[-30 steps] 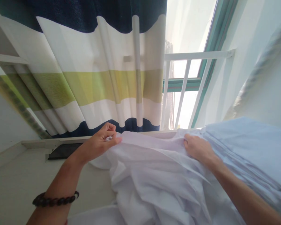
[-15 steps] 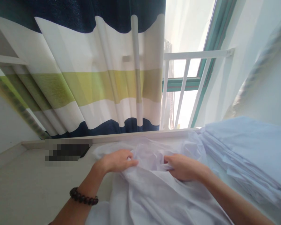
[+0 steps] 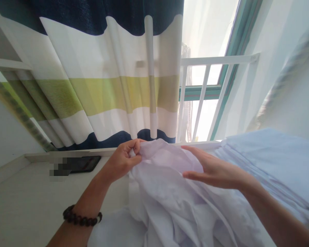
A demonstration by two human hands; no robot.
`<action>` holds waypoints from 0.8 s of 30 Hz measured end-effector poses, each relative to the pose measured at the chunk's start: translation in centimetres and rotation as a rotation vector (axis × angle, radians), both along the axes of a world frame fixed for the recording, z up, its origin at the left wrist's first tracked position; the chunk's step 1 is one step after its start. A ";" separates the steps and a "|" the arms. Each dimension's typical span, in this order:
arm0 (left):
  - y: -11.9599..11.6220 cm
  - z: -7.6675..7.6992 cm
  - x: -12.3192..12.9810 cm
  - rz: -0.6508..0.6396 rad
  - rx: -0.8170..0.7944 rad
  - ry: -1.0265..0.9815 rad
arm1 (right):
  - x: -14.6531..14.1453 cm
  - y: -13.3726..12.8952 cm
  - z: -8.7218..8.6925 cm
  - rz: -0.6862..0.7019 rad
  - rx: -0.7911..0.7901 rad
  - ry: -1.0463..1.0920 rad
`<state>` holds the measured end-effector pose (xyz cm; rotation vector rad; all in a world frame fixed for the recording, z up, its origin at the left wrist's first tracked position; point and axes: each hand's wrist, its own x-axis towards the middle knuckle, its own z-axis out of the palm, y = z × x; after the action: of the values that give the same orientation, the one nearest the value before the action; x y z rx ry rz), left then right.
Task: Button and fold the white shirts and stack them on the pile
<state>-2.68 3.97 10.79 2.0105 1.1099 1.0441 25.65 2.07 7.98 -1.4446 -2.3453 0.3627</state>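
Note:
A thin white cloth [image 3: 167,192] lies crumpled in front of me, with part of it lifted toward the far edge. My left hand [image 3: 123,159] is closed, pinching the raised part between thumb and fingers; a dark bead bracelet circles that wrist. At the right side of the same raised part is my right hand [image 3: 212,168], its thumb and fingers spread apart around the edge of the cloth without gripping it. The lower folds spread down out of view. What kind of cloth item it is, I cannot tell.
A stack of folded white cloth [image 3: 278,154] lies on the right. On the pale surface [image 3: 28,202] at the left is a dark phone-like device [image 3: 86,164], partly blurred out. A striped curtain [image 3: 98,92], a white railing [image 3: 218,60] and a window stand beyond the far edge.
Both hands have moved up and away from me, raising part of the cloth. My right hand has let go and spread its fingers; my left hand now pinches the cloth's upper left.

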 end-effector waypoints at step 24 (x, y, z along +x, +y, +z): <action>2.3 -1.3 -0.8 0.313 -0.178 0.034 | -0.9 0.1 0.2 -0.001 -0.154 0.136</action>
<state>-3.49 6.24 9.53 1.7568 1.5157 1.0236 24.73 2.18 8.14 -1.4402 -2.2497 0.6330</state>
